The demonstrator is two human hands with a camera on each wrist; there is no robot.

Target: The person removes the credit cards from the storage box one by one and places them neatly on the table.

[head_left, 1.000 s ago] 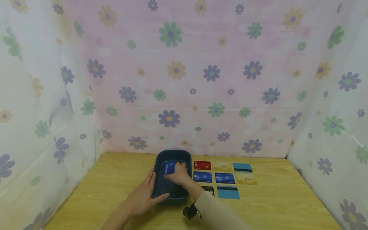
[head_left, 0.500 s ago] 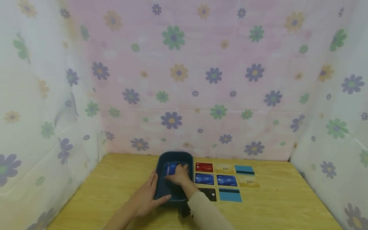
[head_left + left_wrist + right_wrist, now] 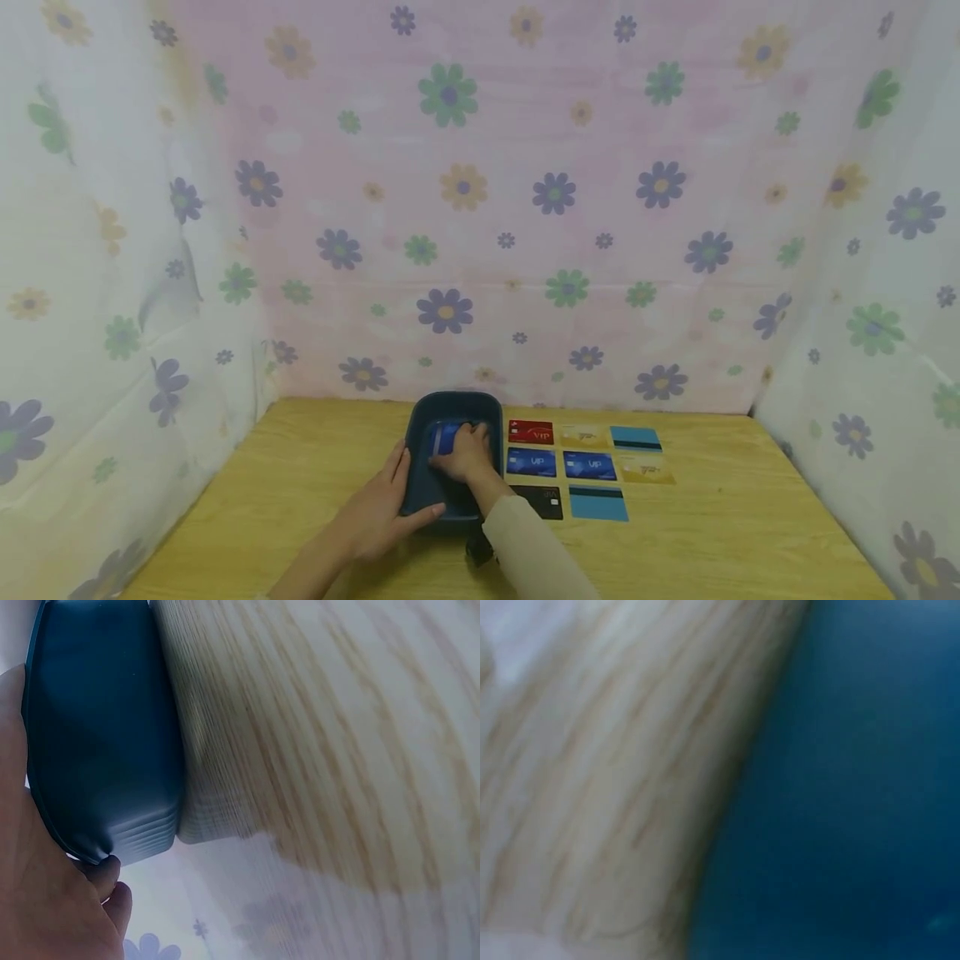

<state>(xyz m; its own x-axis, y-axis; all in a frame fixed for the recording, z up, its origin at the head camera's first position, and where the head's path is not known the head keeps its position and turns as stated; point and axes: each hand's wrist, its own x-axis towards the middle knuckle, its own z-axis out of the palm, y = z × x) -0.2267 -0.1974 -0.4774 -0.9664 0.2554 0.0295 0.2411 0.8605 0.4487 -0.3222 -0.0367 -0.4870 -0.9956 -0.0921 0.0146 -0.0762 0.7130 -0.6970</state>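
Note:
In the head view a dark blue plastic bin (image 3: 432,500) stands near the back of the table. My left hand (image 3: 375,506) rests against its left side, with the fingers straight along the wall and the thumb at the near rim. In the left wrist view, that hand's fingertips touch the bin's outer wall (image 3: 112,742). Inside the bin, my right hand (image 3: 465,457) grips a blue card (image 3: 444,439), thumb at its near edge and fingers at its right. Whether more cards lie under it is hidden. The right wrist view shows mainly the blurred bin wall (image 3: 840,795).
Several cards lie in rows right of the bin: red (image 3: 531,432), gold (image 3: 584,435), light blue (image 3: 636,439), two blue VIP cards (image 3: 532,462), another gold (image 3: 647,467), black (image 3: 544,502) and light blue (image 3: 598,502). Flowered cloth (image 3: 495,208) encloses the table (image 3: 712,517).
My right forearm has shifted slightly left, showing more of the black card. The right hand stays on the blue card and the left hand stays at the bin. The head view has shifted slightly.

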